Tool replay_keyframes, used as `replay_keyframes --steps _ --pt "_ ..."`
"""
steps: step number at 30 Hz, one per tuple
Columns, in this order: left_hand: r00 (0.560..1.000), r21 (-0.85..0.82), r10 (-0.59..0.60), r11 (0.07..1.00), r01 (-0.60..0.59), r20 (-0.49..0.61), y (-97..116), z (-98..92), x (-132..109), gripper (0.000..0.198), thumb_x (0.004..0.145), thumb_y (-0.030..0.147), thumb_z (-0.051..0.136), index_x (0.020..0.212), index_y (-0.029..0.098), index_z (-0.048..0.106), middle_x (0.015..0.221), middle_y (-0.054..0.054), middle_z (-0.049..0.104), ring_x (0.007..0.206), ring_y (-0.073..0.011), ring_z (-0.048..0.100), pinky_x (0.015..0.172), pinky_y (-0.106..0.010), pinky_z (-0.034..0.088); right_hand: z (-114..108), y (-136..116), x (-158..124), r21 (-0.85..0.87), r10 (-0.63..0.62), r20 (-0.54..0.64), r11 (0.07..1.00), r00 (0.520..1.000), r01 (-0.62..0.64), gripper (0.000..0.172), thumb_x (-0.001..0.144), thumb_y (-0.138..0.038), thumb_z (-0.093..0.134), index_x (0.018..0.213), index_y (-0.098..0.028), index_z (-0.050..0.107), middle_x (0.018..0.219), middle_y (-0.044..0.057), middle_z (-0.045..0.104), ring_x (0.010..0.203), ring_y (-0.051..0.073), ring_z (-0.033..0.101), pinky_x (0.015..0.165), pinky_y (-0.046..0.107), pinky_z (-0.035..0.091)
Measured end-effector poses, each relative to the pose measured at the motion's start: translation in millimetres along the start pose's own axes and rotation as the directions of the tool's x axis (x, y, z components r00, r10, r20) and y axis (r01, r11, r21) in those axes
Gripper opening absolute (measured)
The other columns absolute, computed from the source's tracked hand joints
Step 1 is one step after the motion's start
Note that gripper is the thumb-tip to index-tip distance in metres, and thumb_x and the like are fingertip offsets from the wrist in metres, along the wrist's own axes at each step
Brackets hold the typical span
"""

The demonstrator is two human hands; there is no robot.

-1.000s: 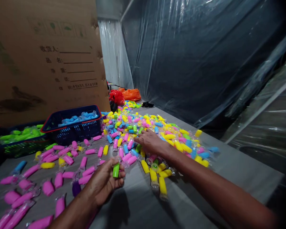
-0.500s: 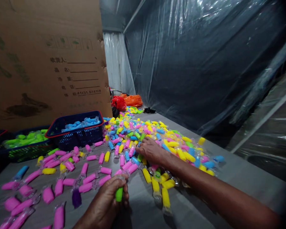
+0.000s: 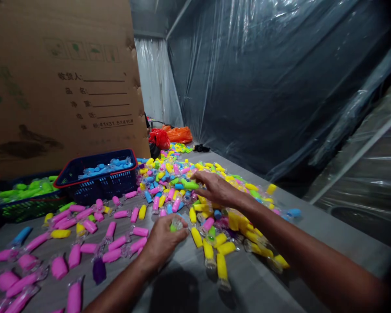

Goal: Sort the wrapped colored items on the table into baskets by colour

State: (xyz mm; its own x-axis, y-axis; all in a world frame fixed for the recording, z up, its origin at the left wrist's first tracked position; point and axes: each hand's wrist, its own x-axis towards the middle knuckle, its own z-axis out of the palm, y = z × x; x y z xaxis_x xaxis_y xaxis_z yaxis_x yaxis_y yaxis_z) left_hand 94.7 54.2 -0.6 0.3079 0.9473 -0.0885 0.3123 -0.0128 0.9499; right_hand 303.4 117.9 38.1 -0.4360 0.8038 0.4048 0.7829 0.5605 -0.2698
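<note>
My left hand [image 3: 166, 237] is closed around a small green packet [image 3: 176, 224] in clear wrap, just above the table at the near edge of the pile. Over the pile, my right hand [image 3: 211, 188] has its fingers spread and holds nothing I can see. Green packets [image 3: 189, 184] lie right by its fingertips. The mixed pile [image 3: 169, 178] is made of yellow, pink, blue and green packets in clear plastic. Beneath my right forearm lie many yellow packets [image 3: 222, 266]. Pink packets [image 3: 119, 243] are spread loosely to the left, with one purple packet [image 3: 99, 270] among them.
A dark blue basket [image 3: 97, 189] with a red rim holds blue packets. Left of it, another basket [image 3: 32, 206] holds green ones. Behind them stands a large cardboard box [image 3: 94, 39]. Red and orange bags [image 3: 171, 135] sit at the far end; plastic sheeting [image 3: 263, 87] hangs along the right.
My right hand has lifted from the pile and spread its fingers. My left hand, still with the green packet, has moved up and right toward the pile. The view has shifted slightly.
</note>
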Motion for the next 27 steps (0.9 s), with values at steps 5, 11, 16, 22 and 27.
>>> replay_keyframes --steps 5,11,16,22,27 --pt "0.987 0.644 0.16 0.753 -0.138 0.025 17.7 11.8 46.5 0.018 0.071 0.021 0.054 0.086 0.019 0.064 0.083 -0.01 0.065 0.085 -0.0255 0.058 0.07 -0.032 0.039 -13.7 15.3 -2.7 0.035 0.083 -0.104 0.996 0.991 -0.08 0.01 0.08 -0.015 0.051 0.087 -0.014 0.058 0.084 0.005 0.055 0.076 0.016 0.051 0.068 0.025 0.036" --pt "0.992 0.739 0.119 0.665 -0.11 0.041 9.7 31.1 65.1 0.025 0.07 0.025 0.057 0.093 0.017 0.062 0.098 -0.017 0.064 0.093 -0.0322 0.059 0.07 -0.035 0.042 -7.9 14.9 -1.2 -0.007 0.071 -0.072 0.997 0.995 -0.072 0.013 0.071 -0.006 0.053 0.08 -0.015 0.052 0.078 0.001 0.053 0.071 0.014 0.047 0.062 0.023 0.033" --pt "0.998 0.827 0.061 0.558 -0.063 0.034 3.8 27.4 60.4 0.027 0.068 0.013 0.051 0.091 0.017 0.063 0.095 -0.016 0.066 0.092 -0.0325 0.061 0.07 -0.036 0.044 1.3 17.9 6.3 -0.074 0.053 -0.047 0.996 0.997 -0.057 0.027 0.077 -0.011 0.058 0.104 -0.014 0.057 0.095 0.006 0.057 0.084 0.017 0.052 0.072 0.025 0.036" --pt "0.999 0.879 0.037 0.477 -0.019 0.002 10.2 -0.3 51.4 0.023 0.068 0.016 0.053 0.089 0.016 0.062 0.094 -0.014 0.066 0.091 -0.0321 0.061 0.069 -0.036 0.044 8.4 16.0 21.9 -0.446 0.005 0.094 0.894 0.996 0.038 0.011 0.085 -0.018 0.055 0.083 -0.016 0.066 0.094 0.009 0.057 0.088 0.022 0.048 0.073 0.031 0.032" --pt "0.957 0.826 0.247 0.564 -0.016 -0.15 25.9 -19.9 71.6 0.022 0.078 0.024 0.052 0.098 0.017 0.058 0.099 -0.008 0.064 0.096 -0.0229 0.058 0.078 -0.03 0.042 20.8 14.6 36.4 -0.538 -0.064 0.219 0.824 0.974 0.175 0.017 0.088 -0.02 0.053 0.077 -0.015 0.066 0.09 0.009 0.057 0.089 0.024 0.046 0.071 0.034 0.031"
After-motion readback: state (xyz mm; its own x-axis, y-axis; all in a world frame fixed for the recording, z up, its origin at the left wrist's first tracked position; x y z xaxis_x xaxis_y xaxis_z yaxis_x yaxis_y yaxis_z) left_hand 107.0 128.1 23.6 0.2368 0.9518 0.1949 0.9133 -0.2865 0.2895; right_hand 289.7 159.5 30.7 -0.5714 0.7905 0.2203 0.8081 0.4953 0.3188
